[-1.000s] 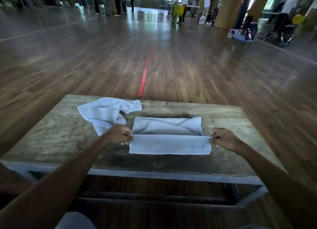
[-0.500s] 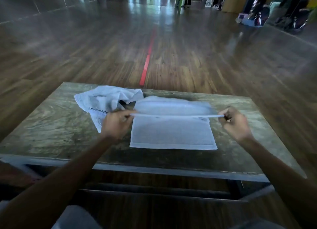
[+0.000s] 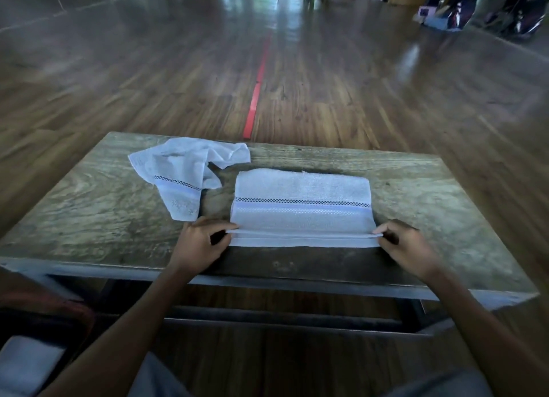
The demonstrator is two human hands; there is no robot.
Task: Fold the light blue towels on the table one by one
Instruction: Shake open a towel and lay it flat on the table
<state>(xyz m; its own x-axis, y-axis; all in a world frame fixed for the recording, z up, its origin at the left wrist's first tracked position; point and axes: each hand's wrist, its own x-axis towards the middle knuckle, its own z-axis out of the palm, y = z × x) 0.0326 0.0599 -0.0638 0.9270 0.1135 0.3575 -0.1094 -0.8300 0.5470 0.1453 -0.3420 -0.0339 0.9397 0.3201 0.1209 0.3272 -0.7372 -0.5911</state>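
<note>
My left hand [image 3: 198,246] and right hand [image 3: 407,246] pinch near corners of folded towel [image 3: 301,202] on table [image 3: 98,218]; crumpled towel [image 3: 181,170] just left.

This looks like a large indoor hall, of the sort used for sport or group activity, not a home. Beyond the left hand [image 3: 197,248] and right hand [image 3: 408,248] a wide floor [image 3: 148,78] of glossy wood planks runs far off, with a red line [image 3: 255,93] taped or painted straight down it. Bright reflections gleam on the boards ahead. Under the hands stands a worn wooden table [image 3: 89,206] with a grey metal frame. Far ahead and to the right of the right hand, bags [image 3: 457,7] lie heaped at the floor's edge; they are blurred, perhaps luggage.
</note>
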